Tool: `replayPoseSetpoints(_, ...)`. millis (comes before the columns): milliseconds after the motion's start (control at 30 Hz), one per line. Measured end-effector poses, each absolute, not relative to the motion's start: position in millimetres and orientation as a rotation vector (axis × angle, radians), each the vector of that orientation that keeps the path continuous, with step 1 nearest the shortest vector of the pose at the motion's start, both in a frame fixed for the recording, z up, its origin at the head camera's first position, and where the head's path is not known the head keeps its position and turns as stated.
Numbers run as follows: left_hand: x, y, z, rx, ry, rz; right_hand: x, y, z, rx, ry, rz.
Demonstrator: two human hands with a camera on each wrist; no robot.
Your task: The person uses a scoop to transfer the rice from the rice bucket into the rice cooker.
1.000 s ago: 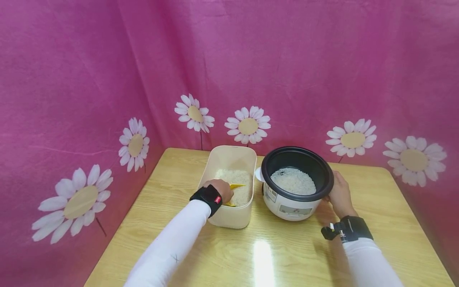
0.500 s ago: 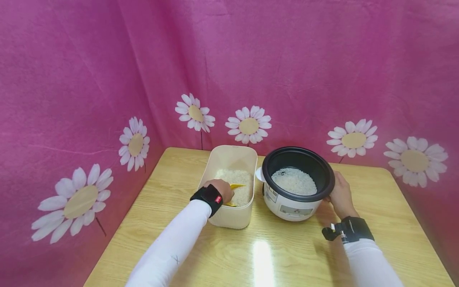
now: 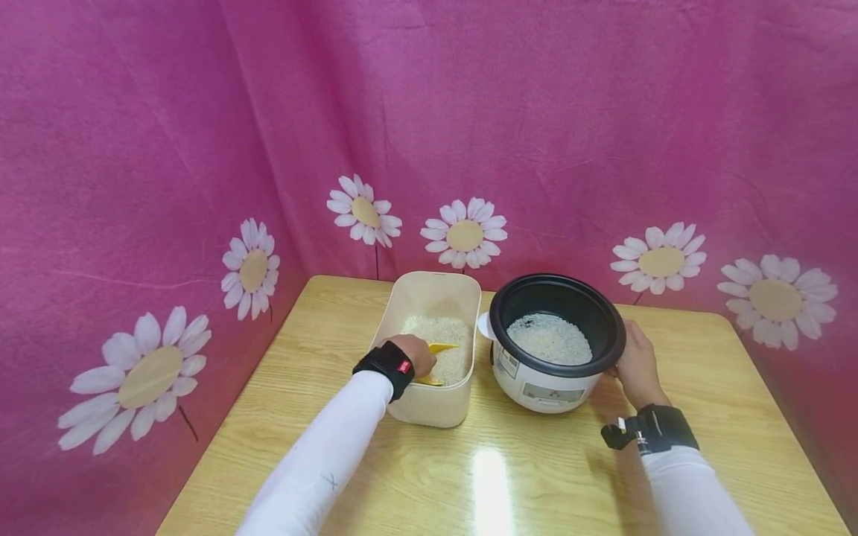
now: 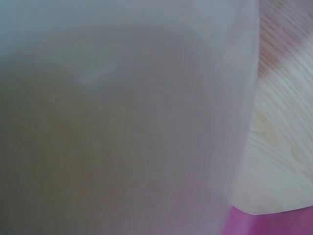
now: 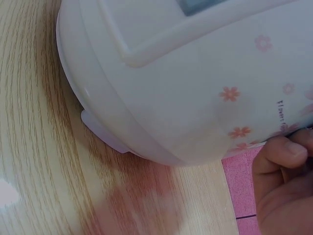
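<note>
A cream rice bin (image 3: 436,406) stands left of the middle of the table, with white rice (image 3: 453,363) inside. My left hand (image 3: 414,354) reaches into it and grips a yellow scoop (image 3: 442,347), partly hidden by the hand. The bin's wall (image 4: 146,122) fills most of the left wrist view, so hand and scoop do not show there. To the right is a white rice cooker (image 3: 553,393) with a black inner pot (image 3: 596,327) holding a layer of rice (image 3: 551,339). At its right side my right hand (image 3: 638,366) holds on with curled fingers (image 5: 286,152); the handle there is hidden.
Both containers stand close together on a light wooden table (image 3: 429,476). A pink curtain (image 3: 523,134) with daisies closes off the back and both sides. The cooker's white left handle (image 3: 485,326) points at the bin's rim.
My left wrist has shifted very slightly left, while the hand keeps the scoop in the bin. The right hand, the cooker and the bin look unchanged.
</note>
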State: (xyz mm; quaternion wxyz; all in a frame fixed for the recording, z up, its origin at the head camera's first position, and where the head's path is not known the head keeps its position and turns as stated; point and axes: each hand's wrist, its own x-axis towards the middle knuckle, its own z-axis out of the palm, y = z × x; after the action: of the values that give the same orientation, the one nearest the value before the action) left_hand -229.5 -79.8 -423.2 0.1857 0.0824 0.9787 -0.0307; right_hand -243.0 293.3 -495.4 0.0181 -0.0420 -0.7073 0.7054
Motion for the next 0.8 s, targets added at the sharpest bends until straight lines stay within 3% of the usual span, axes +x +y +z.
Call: replayPoseSetpoints(800, -238.2, -93.5, -424.6, 0.205, 2.570, 0.075, -243.1, 292.0, -501.3, -0.215, -2.260, 2.122)
